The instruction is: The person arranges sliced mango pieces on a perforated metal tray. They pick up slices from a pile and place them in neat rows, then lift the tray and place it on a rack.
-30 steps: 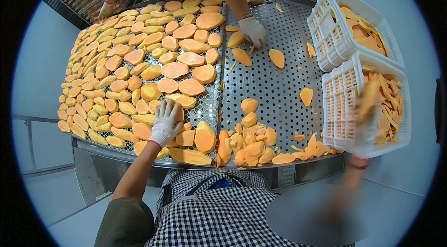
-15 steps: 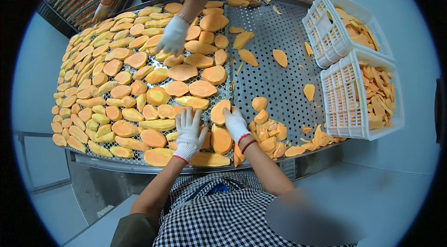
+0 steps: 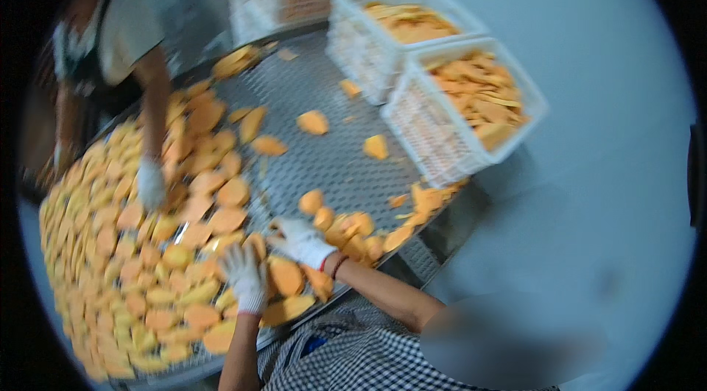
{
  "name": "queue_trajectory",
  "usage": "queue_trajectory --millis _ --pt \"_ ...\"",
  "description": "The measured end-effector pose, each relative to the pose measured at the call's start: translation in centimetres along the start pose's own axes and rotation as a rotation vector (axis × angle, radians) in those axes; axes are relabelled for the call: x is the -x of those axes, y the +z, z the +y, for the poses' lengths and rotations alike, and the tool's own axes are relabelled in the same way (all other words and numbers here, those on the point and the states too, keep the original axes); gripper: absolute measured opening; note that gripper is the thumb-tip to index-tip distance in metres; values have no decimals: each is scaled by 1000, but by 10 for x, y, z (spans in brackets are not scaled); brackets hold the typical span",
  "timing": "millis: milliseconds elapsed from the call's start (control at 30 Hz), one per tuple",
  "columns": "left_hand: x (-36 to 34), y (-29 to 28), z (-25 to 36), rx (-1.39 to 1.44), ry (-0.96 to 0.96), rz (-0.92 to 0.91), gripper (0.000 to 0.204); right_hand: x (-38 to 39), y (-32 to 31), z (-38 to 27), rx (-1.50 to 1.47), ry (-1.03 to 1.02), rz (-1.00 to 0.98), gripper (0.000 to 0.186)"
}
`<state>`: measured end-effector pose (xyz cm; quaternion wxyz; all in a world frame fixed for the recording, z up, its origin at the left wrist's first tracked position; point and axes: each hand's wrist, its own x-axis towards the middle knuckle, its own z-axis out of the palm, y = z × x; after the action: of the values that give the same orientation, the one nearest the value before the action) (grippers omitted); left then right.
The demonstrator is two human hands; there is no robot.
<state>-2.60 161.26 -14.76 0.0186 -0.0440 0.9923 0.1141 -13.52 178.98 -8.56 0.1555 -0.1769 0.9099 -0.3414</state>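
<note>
Orange, sweet-potato-like slices [image 3: 202, 315] lie close together over the mesh tray on the left of the table. My left hand [image 3: 244, 277], in a white knitted glove, rests palm down on them with its fingers spread. My right hand [image 3: 300, 240], gloved too and with a dark red bracelet at the wrist, reaches in from the right. Its fingers close on the right edge of a sweet potato slice [image 3: 255, 245] and partly cover it. A larger slice [image 3: 285, 276] lies just below, between my hands. Motion blurs the view.
Small pieces [image 3: 357, 233] are heaped beside my right hand on the perforated metal tabletop [image 3: 287, 107], with scattered slices beyond. White crates [image 3: 434, 137] of slices stand along the right edge, more at the back. Across the table, a co-worker's gloved hand [image 3: 151, 183] touches the slices.
The whole view has turned and shifted, so the table now slants. My right hand has moved left over the slice; my left hand stays on the slices. The co-worker still works across the table.
</note>
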Motion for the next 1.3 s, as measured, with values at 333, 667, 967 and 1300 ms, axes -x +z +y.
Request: queue_trajectory --millis 333,667,967,1300 --pt "-4 -2 -1 -124 5 -137 70 44 -430 141 284 104 859 45" --pt "-9 -35 17 -117 -91 -296 69 -56 -418 220 553 457 396 61" --pt "-3 -23 11 -62 -13 -158 67 -60 -409 269 325 358 842 57" --pt "-10 -38 15 -23 44 -85 62 46 -245 101 -1096 48 25 40"
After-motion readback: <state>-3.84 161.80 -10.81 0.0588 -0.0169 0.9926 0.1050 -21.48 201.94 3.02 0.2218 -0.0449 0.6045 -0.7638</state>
